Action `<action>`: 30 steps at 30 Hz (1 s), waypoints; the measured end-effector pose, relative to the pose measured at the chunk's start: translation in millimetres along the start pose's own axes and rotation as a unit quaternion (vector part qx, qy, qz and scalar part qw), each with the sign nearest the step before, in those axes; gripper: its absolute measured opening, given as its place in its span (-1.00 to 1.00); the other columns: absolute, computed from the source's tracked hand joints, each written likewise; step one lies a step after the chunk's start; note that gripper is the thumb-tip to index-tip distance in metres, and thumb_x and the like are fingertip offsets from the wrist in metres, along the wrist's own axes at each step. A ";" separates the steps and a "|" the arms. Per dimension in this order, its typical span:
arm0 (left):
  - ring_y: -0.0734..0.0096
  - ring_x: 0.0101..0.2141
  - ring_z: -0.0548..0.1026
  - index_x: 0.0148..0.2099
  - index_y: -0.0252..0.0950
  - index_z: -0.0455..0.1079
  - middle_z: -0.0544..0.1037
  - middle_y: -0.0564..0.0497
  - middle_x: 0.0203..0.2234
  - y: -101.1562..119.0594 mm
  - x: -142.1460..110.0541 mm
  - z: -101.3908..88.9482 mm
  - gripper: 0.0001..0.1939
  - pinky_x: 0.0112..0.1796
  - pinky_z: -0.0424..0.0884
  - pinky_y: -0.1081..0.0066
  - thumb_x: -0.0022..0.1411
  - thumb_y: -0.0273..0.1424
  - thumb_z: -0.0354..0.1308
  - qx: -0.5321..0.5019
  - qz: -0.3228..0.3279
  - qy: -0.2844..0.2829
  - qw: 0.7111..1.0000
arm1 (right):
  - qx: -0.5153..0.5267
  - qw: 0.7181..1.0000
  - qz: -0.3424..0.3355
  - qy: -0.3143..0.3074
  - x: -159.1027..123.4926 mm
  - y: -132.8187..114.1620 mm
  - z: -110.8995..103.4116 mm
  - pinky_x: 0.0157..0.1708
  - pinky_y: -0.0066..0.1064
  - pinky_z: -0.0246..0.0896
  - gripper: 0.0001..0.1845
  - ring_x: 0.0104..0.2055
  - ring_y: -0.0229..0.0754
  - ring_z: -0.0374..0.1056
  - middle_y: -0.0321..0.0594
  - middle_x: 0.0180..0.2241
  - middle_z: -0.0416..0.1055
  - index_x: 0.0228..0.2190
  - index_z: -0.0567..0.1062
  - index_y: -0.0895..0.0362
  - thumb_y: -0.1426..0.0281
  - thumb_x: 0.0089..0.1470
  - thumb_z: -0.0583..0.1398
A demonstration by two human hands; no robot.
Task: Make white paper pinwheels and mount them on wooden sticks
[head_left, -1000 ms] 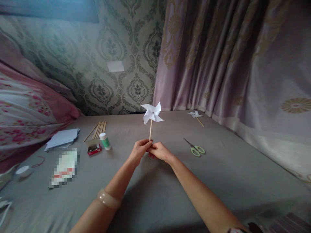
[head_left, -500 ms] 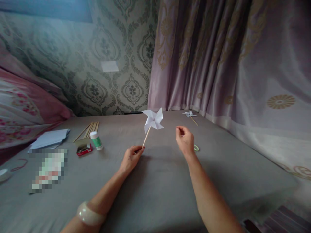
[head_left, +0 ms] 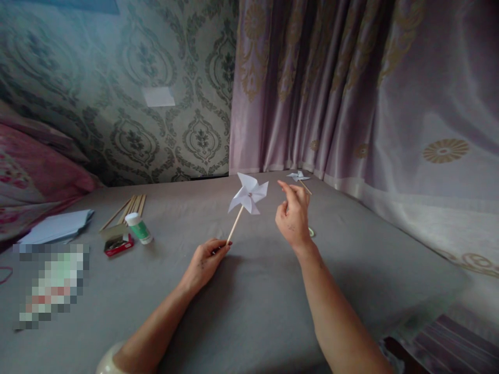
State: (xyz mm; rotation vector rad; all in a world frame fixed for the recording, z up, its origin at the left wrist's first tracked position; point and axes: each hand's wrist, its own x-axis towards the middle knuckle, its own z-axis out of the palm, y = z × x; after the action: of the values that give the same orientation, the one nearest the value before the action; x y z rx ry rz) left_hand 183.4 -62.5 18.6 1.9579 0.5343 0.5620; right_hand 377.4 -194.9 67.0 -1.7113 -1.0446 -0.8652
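Note:
A white paper pinwheel [head_left: 250, 195] on a thin wooden stick is held up in front of me. Its stick is pinched low down between the thumb and fingers of my left hand [head_left: 208, 259]. To the right of the blades, a short gap away, my right hand [head_left: 293, 213] is raised with nothing in it. The index finger there stretches toward the pinwheel, and the other fingers are partly bent. Behind that hand lies a second white pinwheel [head_left: 298, 176]. A pale green ring-shaped thing [head_left: 311, 232] is partly hidden by my right wrist.
On the grey cloth surface [head_left: 249, 311], to the left, are a glue stick [head_left: 139, 228], a red open box [head_left: 118, 245], several wooden sticks [head_left: 132, 208] and a stack of paper [head_left: 56, 227]. A blurred-out flat item [head_left: 54, 285] lies nearer. Curtains [head_left: 288, 93] hang behind.
The pinwheel's blades have turned. My right hand has risen slightly, and its index finger has extended from a closed pinch. My left hand keeps its hold. The view has shifted a little right.

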 end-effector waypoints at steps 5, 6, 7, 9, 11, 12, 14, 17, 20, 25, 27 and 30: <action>0.46 -0.53 0.26 -0.23 -0.35 0.56 0.38 0.07 -0.61 3.5 -1.8 -0.1 -0.59 -0.51 0.12 0.50 0.06 -0.12 0.13 -0.018 -0.023 -0.024 0.999 | -0.027 0.999 -0.018 -0.014 7.3 -6.7 3.1 -0.01 -0.16 0.10 -0.28 -0.07 -0.10 0.18 -0.10 -0.18 0.20 0.08 0.33 0.07 0.70 -0.13 -0.03; 0.47 -0.53 0.26 -0.24 -0.34 0.56 0.38 0.06 -0.60 4.0 -2.0 -0.1 -0.59 -0.51 0.12 0.49 0.06 -0.12 0.13 -0.019 -0.022 -0.025 0.999 | -0.034 0.999 -0.022 -0.017 9.6 -8.0 3.1 -0.02 -0.16 0.10 -0.28 -0.08 -0.10 0.18 -0.10 -0.18 0.20 0.08 0.34 0.06 0.70 -0.12 -0.04; 0.47 -0.53 0.26 -0.26 -0.34 0.56 0.38 0.06 -0.59 4.3 -2.1 -0.2 -0.60 -0.51 0.12 0.49 0.06 -0.12 0.13 -0.018 -0.020 -0.025 0.999 | -0.040 0.999 -0.024 -0.020 11.6 -9.2 2.8 -0.02 -0.16 0.10 -0.28 -0.08 -0.09 0.17 -0.10 -0.18 0.20 0.08 0.34 0.05 0.70 -0.11 -0.04; 0.47 -0.52 0.26 -0.28 -0.33 0.56 0.40 0.05 -0.57 4.9 -2.4 -0.1 -0.61 -0.51 0.12 0.49 0.05 -0.11 0.14 -0.020 -0.018 -0.024 0.999 | -0.054 0.998 -0.011 -0.028 13.1 -11.0 0.9 -0.04 -0.14 0.10 -0.29 -0.07 -0.07 0.17 -0.08 -0.18 0.21 0.09 0.35 0.04 0.69 -0.09 -0.04; 0.48 -0.53 0.25 -0.26 -0.33 0.56 0.39 0.05 -0.58 5.2 -2.5 -0.1 -0.60 -0.51 0.11 0.50 0.05 -0.11 0.15 -0.027 -0.020 -0.017 0.999 | -0.070 0.996 0.024 -0.055 10.3 -13.3 -3.1 -0.05 -0.11 0.10 -0.35 -0.07 -0.05 0.18 -0.05 -0.17 0.25 0.03 0.43 0.07 0.68 -0.09 -0.02; 0.48 -0.53 0.25 -0.24 -0.34 0.56 0.38 0.06 -0.59 5.2 -2.6 -0.1 -0.60 -0.52 0.10 0.50 0.05 -0.11 0.15 -0.033 -0.022 -0.011 0.999 | -0.065 0.993 0.040 -0.091 7.4 -15.0 -5.8 -0.06 -0.12 0.11 -0.41 -0.09 -0.05 0.20 -0.05 -0.19 0.28 -0.07 0.50 0.09 0.68 -0.10 -0.01; 0.48 -0.54 0.24 -0.22 -0.35 0.56 0.35 0.07 -0.63 4.8 -2.4 -0.1 -0.59 -0.53 0.09 0.50 0.06 -0.12 0.15 -0.046 -0.029 0.000 0.999 | 0.005 0.971 0.048 -0.235 0.3 -19.8 -11.7 -0.11 -0.22 0.16 -0.54 -0.18 -0.11 0.26 -0.10 -0.27 0.37 -0.34 0.60 0.12 0.67 -0.12 0.01; 0.48 -0.55 0.24 -0.21 -0.35 0.55 0.35 0.08 -0.64 3.0 -1.7 -0.3 -0.58 -0.53 0.10 0.50 0.05 -0.12 0.17 -0.058 -0.034 0.009 0.998 | 0.215 0.862 0.032 -0.458 -5.8 -27.8 -18.4 -0.29 -0.45 0.22 -0.63 -0.36 -0.27 0.33 -0.26 -0.42 0.45 -0.52 0.58 0.11 0.63 -0.14 0.02; 0.47 -0.53 0.26 -0.22 -0.34 0.56 0.39 0.06 -0.60 0.5 -0.9 -0.1 -0.60 -0.51 0.12 0.50 0.06 -0.12 0.16 -0.050 -0.020 0.011 0.998 | 0.240 0.917 0.128 -0.291 1.0 -31.0 -19.6 -0.44 -0.50 0.19 -0.70 -0.48 -0.30 0.31 -0.26 -0.47 0.46 -0.46 0.55 0.16 0.54 -0.09 0.03; 0.44 -0.48 0.31 -0.26 -0.30 0.57 0.45 0.02 -0.51 -1.5 0.0 -0.4 -0.64 -0.45 0.19 0.49 0.08 -0.13 0.14 -0.005 0.017 0.000 1.000 | 0.053 0.977 0.165 -0.125 9.7 -28.7 -17.7 -0.42 -0.45 0.17 -0.44 -0.49 -0.26 0.32 -0.21 -0.42 0.49 0.03 0.40 0.15 0.51 -0.07 0.05; 0.43 -0.48 0.32 -0.23 -0.29 0.57 0.45 0.02 -0.50 -2.0 0.0 -0.9 -0.62 -0.45 0.19 0.49 0.10 -0.12 0.12 0.001 0.012 0.007 1.000 | 0.013 0.950 0.153 -0.271 2.7 -32.1 -19.2 -0.43 -0.45 0.16 -0.49 -0.47 -0.23 0.34 -0.22 -0.47 0.50 -0.08 0.50 0.12 0.53 -0.10 0.06; 0.42 -0.45 0.33 -0.21 -0.30 0.56 0.46 0.01 -0.47 -3.0 -0.1 -1.5 -0.61 -0.45 0.19 0.49 0.11 -0.12 0.11 -0.002 0.002 0.018 1.000 | 0.146 0.796 0.091 -0.580 -10.4 -41.3 -23.6 -0.56 -0.52 0.09 -0.61 -0.56 -0.30 0.29 -0.30 -0.54 0.49 -0.29 0.60 0.08 0.53 -0.14 0.07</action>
State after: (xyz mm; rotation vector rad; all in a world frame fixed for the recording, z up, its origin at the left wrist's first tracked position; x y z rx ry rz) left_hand 182.1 -60.3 16.5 1.9491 0.5527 0.6014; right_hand 333.2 -210.9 79.8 -1.9796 -1.6131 0.6189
